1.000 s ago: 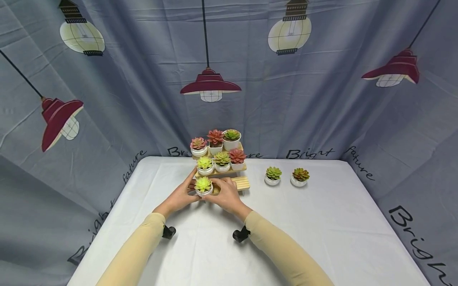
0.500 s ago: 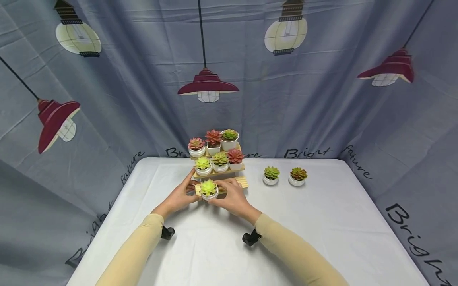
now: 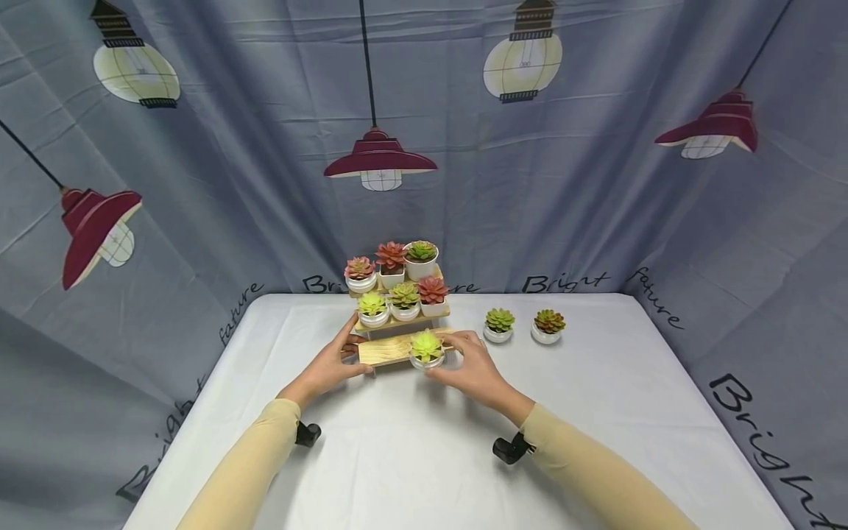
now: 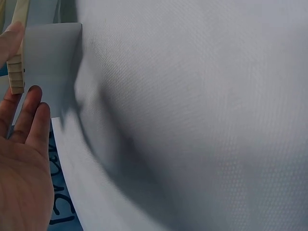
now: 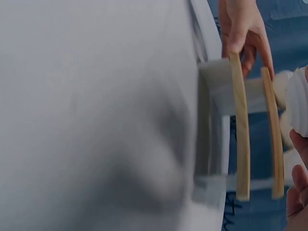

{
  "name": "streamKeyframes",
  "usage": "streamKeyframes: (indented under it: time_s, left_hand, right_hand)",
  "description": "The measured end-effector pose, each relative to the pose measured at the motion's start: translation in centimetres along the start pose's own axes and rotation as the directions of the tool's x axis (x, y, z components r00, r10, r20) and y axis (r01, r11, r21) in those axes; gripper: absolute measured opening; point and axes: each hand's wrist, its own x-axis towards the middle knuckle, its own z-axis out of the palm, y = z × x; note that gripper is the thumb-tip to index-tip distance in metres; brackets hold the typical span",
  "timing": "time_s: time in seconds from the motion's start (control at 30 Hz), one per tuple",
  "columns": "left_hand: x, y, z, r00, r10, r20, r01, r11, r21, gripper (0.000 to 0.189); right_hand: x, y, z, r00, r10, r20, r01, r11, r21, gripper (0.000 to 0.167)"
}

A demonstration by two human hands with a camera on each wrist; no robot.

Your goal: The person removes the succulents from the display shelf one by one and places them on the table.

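My right hand (image 3: 478, 372) pinches a small white round pot with a yellow-green succulent (image 3: 426, 346) between thumb and fingers. It is held at the front of the lowest shelf, toward its right end; in the right wrist view the white pot (image 5: 297, 103) shows at the right edge. My left hand (image 3: 327, 369) grips the left end of the three-tier wooden plant stand (image 3: 383, 351), thumb at the lowest board's front and fingers behind. In the left wrist view that board's end (image 4: 16, 74) sits between thumb and fingertips.
Three potted succulents line the top shelf, among them a red one (image 3: 391, 255). Three more fill the middle shelf, with a yellow-green one (image 3: 372, 305) at left. On the white table (image 3: 397, 456), right of the stand, are a green succulent (image 3: 499, 324) and a reddish-green one (image 3: 548, 325).
My right hand has carried the yellow-green succulent rightward from the lowest shelf's left end, baring the board there. My left hand has stayed at the stand's left side.
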Motion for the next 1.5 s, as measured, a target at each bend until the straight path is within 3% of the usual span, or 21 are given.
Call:
streamKeyframes:
  time_s: [0.33,0.6,0.77,1.2,1.5]
  left_hand:
    - [-0.3,-0.1,-0.1,1.000,0.002,-0.005,-0.002,1.000,-0.018,0.114]
    - [-0.3,-0.1,0.0,0.999,0.035,-0.005,-0.035,0.998,-0.045,0.113]
    - [-0.2,-0.2,-0.1,1.000,0.015,0.000,-0.015,1.000,-0.026,0.114]
    - [0.0,-0.6,0.0,1.000,0.022,0.001,-0.022,1.000,0.008,0.115]
    - [0.0,0.0,0.0,1.000,0.015,0.017,-0.015,1.000,0.000,0.113]
  right_hand:
    - [-1.3,2.6,-5.6,0.995,0.075,-0.068,-0.079,0.995,-0.058,0.075]
    - [-2.2,5.5,-10.2,0.981,0.142,-0.134,-0.148,0.988,-0.038,0.083]
    - [-2.5,7.1,-12.8,0.966,0.178,-0.187,-0.189,0.981,-0.042,0.089]
    - [-3.6,10.0,-16.7,0.943,0.197,-0.267,-0.218,0.975,-0.049,0.087]
    - [-4.2,12.8,-18.8,0.910,0.275,-0.311,-0.297,0.955,-0.024,0.092]
